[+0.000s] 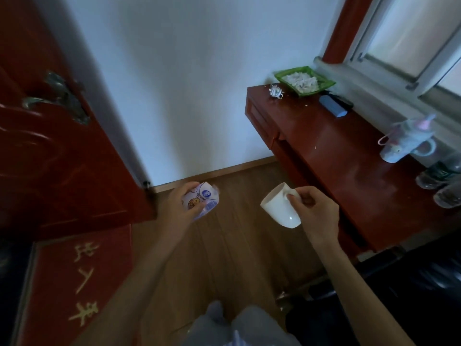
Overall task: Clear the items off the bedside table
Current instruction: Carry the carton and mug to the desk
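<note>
My left hand (178,204) grips a small white and blue printed packet (203,199) over the wooden floor. A plain white mug (280,208) hangs tilted from my right hand (313,211), which holds it by the handle. Both hands are left of the red-brown bedside table (336,156). On the table stand a green tray (305,80) of white scraps, a crumpled wrapper (275,91), a blue box (333,106), a pale blue unicorn cup (405,142) and clear glass vessels (442,181) at the right edge.
A red door (57,136) with a metal handle stands open at the left. A red mat (77,283) with gold characters lies below it. A window (409,41) is above the table. Dark furniture (411,283) sits at the lower right.
</note>
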The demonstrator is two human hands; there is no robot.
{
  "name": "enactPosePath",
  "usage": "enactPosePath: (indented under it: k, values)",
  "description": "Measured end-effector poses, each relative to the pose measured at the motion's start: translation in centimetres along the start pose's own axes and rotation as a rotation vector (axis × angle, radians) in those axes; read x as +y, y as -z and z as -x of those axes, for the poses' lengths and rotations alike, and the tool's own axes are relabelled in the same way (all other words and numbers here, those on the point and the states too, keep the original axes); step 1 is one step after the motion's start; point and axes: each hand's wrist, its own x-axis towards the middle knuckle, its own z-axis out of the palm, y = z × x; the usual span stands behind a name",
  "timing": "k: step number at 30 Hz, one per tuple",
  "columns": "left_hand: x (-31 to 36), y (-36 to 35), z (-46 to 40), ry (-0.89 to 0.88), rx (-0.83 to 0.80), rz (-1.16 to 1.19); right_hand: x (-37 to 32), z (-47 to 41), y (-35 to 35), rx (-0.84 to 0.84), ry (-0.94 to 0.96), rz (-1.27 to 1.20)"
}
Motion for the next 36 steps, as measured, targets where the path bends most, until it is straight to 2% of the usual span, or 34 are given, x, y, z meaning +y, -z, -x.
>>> enactPosePath:
  k: [8, 16, 25, 36]
  values:
    - [-1.9, -3.6, -11.2, 0.021, -0.147, -0.02, 0.5, -7.4, -4.4, 0.04, -0.078, 0.039]
    - [-0.5, -8.6, -23.3, 0.046, -0.179, -0.012, 2.6, -19.4, -7.5, 0.069, -0.142, 0.042]
    - [3.6, -16.4, -37.5, -0.111, -0.255, -0.055, 3.2, -33.1, -6.6, 0.188, -0.185, 0.0]
    - [4.6, -28.5, -50.7, -0.138, -0.49, -0.052, 6.2, -45.1, -6.1, 0.321, -0.34, 0.024]
